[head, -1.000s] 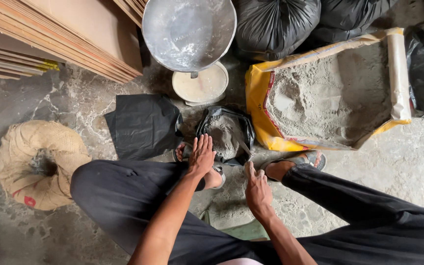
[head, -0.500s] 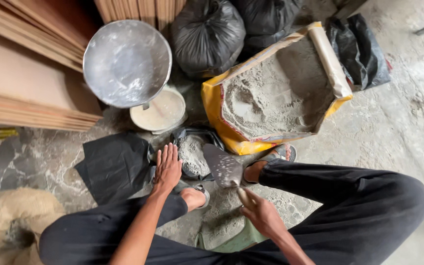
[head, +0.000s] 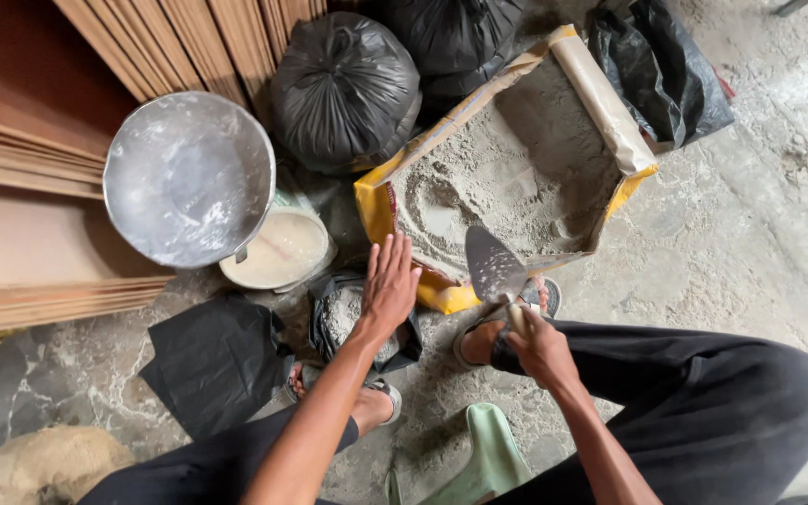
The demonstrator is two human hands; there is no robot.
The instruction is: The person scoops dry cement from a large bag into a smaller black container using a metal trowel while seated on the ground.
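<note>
My right hand [head: 541, 350] grips the handle of a metal trowel [head: 493, 266], whose dusty blade points up toward the open yellow sack of grey powder [head: 507, 187]. My left hand [head: 388, 285] is flat with fingers apart, hovering over a small black plastic bag [head: 340, 318] that holds some grey powder, next to the sack's near edge. I squat with sandalled feet either side of that small bag.
A large metal bowl [head: 189, 178] rests over a white bucket [head: 282, 251] at the left. Tied black bags [head: 343, 84] and wooden boards [head: 39, 140] stand behind. A flat black bag [head: 212, 360], a burlap sack [head: 44, 468] and a green stool [head: 488, 463] lie nearby on the concrete floor.
My right hand has picked up the trowel and raised its blade to the sack. My left hand has moved forward over the small black bag. The view has shifted right.
</note>
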